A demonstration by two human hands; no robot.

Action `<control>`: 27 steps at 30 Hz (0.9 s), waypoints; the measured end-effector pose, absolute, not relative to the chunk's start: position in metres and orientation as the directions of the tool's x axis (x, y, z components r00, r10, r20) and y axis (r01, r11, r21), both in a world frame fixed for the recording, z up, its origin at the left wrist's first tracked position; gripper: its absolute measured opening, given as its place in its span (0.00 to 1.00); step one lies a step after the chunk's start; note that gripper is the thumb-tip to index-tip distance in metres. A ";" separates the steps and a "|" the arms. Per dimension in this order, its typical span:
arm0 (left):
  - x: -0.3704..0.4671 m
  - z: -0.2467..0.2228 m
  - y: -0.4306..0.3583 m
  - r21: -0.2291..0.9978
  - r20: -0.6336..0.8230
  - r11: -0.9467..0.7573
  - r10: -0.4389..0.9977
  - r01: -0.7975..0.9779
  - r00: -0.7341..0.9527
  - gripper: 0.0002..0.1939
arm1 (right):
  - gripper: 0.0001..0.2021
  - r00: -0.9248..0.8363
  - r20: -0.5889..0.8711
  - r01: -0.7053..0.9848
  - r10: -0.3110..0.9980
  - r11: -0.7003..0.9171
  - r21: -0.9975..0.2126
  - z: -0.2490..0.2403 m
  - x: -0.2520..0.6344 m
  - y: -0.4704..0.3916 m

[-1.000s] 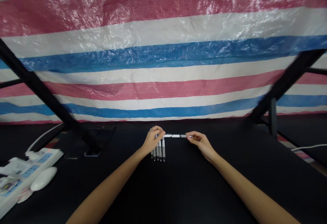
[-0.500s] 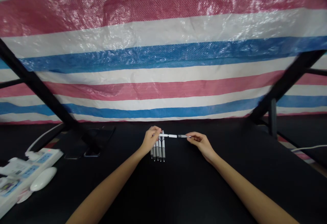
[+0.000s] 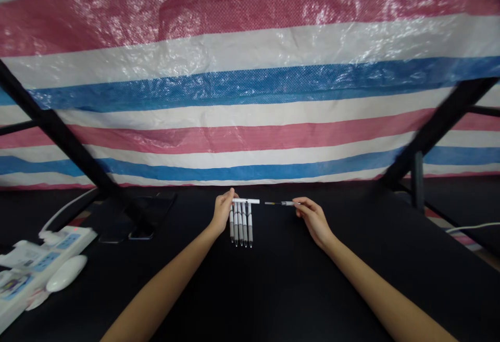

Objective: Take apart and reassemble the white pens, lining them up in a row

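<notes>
My left hand (image 3: 223, 211) pinches a white pen barrel (image 3: 247, 201), held level above the tops of several white pens. Those pens (image 3: 241, 223), with grey grips and tips toward me, lie side by side on the black table (image 3: 289, 290). To the right, my right hand (image 3: 313, 218) has its fingertips closed on a thin pen part (image 3: 287, 203), whose slim dark end points left at the barrel. A small gap separates the barrel from this part.
On the left lie a white power strip (image 3: 50, 258) and a white oval object (image 3: 67, 273). A dark flat device (image 3: 141, 231) sits near the left black frame bar (image 3: 84, 157). Behind hangs a striped plastic sheet (image 3: 250, 139); another black bar (image 3: 425, 128) slants at right.
The barrel and the thin part, end to end before, are now apart. My left hand moved left with the barrel, and my right hand moved slightly right, exposing the slim dark end.
</notes>
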State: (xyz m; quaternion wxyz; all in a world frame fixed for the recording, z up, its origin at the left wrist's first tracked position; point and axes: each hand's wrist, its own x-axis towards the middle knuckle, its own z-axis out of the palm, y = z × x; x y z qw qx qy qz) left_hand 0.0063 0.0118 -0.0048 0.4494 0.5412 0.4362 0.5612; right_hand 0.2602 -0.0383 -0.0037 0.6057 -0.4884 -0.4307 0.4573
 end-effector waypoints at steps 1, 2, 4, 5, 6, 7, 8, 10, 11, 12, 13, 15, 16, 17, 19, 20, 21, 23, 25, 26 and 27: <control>0.006 -0.006 0.013 0.978 0.200 -0.201 0.980 -0.052 -0.019 0.25 | 0.14 0.216 0.079 -0.133 0.973 0.109 -0.985 -0.003 0.260 -0.038; 0.006 -0.007 0.014 0.979 0.189 -0.191 0.982 -0.069 -0.029 0.26 | 0.14 0.219 0.082 -0.132 0.972 0.113 -0.985 -0.003 0.260 -0.038; 0.006 -0.008 0.016 0.980 0.174 -0.177 0.984 -0.092 -0.035 0.26 | 0.14 0.224 0.083 -0.136 0.971 0.115 -0.984 -0.003 0.260 -0.038; 0.006 -0.008 0.016 0.980 0.170 -0.173 0.985 -0.096 -0.029 0.26 | 0.15 0.225 0.080 -0.142 0.971 0.114 -0.983 -0.003 0.260 -0.038; 0.006 -0.008 0.015 0.981 0.169 -0.170 0.985 -0.095 -0.020 0.27 | 0.15 0.226 0.075 -0.151 0.971 0.112 -0.982 -0.003 0.260 -0.038; 0.006 -0.007 0.015 0.981 0.170 -0.170 0.985 -0.092 -0.009 0.26 | 0.15 0.226 0.071 -0.162 0.971 0.109 -0.981 -0.003 0.260 -0.038; 0.006 -0.006 0.014 0.981 0.174 -0.173 0.985 -0.087 0.001 0.26 | 0.15 0.225 0.067 -0.173 0.972 0.108 -0.979 -0.003 0.260 -0.038; 0.006 -0.004 0.011 0.980 0.190 -0.188 0.982 -0.069 0.013 0.25 | 0.14 0.218 0.065 -0.186 0.974 0.106 -0.977 -0.003 0.260 -0.038; 0.007 -0.003 0.010 0.979 0.200 -0.199 0.980 -0.054 0.015 0.25 | 0.14 0.214 0.064 -0.186 0.975 0.105 -0.977 -0.003 0.260 -0.038; 0.007 -0.002 0.009 0.977 0.211 -0.210 0.977 -0.034 0.014 0.25 | 0.14 0.213 0.063 -0.184 0.975 0.103 -0.977 -0.003 0.260 -0.038; 0.007 -0.002 0.009 0.976 0.219 -0.219 0.976 -0.014 0.014 0.25 | 0.14 0.212 0.061 -0.182 0.975 0.101 -0.978 -0.003 0.259 -0.038; 0.007 -0.002 0.008 0.973 0.229 -0.229 0.973 0.014 0.016 0.25 | 0.14 0.211 0.058 -0.177 0.976 0.096 -0.979 -0.002 0.259 -0.038; 0.007 -0.002 0.009 0.973 0.230 -0.231 0.973 0.020 0.016 0.25 | 0.14 0.209 0.059 -0.172 0.976 0.096 -0.980 -0.002 0.259 -0.038; 0.007 -0.003 0.009 0.972 0.232 -0.233 0.973 0.021 0.015 0.25 | 0.14 0.204 0.061 -0.163 0.977 0.096 -0.982 -0.002 0.259 -0.038; 0.007 -0.003 0.010 0.970 0.240 -0.240 0.971 0.020 0.014 0.25 | 0.15 0.195 0.066 -0.141 0.978 0.095 -0.985 -0.002 0.260 -0.039; 0.007 -0.003 0.010 0.969 0.246 -0.246 0.969 0.022 0.014 0.25 | 0.15 0.191 0.066 -0.134 0.979 0.093 -0.987 -0.002 0.260 -0.039; 0.007 -0.003 0.010 0.967 0.251 -0.252 0.968 0.025 0.015 0.25 | 0.14 0.187 0.065 -0.131 0.980 0.090 -0.987 -0.002 0.260 -0.039; 0.008 -0.003 0.010 0.966 0.256 -0.256 0.967 0.036 0.018 0.25 | 0.14 0.185 0.057 -0.135 0.981 0.083 -0.987 -0.002 0.260 -0.039; 0.008 -0.002 0.010 0.964 0.259 -0.260 0.966 0.052 0.021 0.25 | 0.14 0.188 0.048 -0.144 0.981 0.076 -0.987 -0.002 0.260 -0.039; 0.008 -0.001 0.009 0.962 0.264 -0.265 0.964 0.061 0.027 0.25 | 0.14 0.192 0.042 -0.151 0.981 0.072 -0.986 -0.002 0.260 -0.038; 0.008 -0.001 0.009 0.960 0.271 -0.272 0.962 0.069 0.032 0.26 | 0.14 0.196 0.036 -0.159 0.980 0.068 -0.985 -0.002 0.260 -0.038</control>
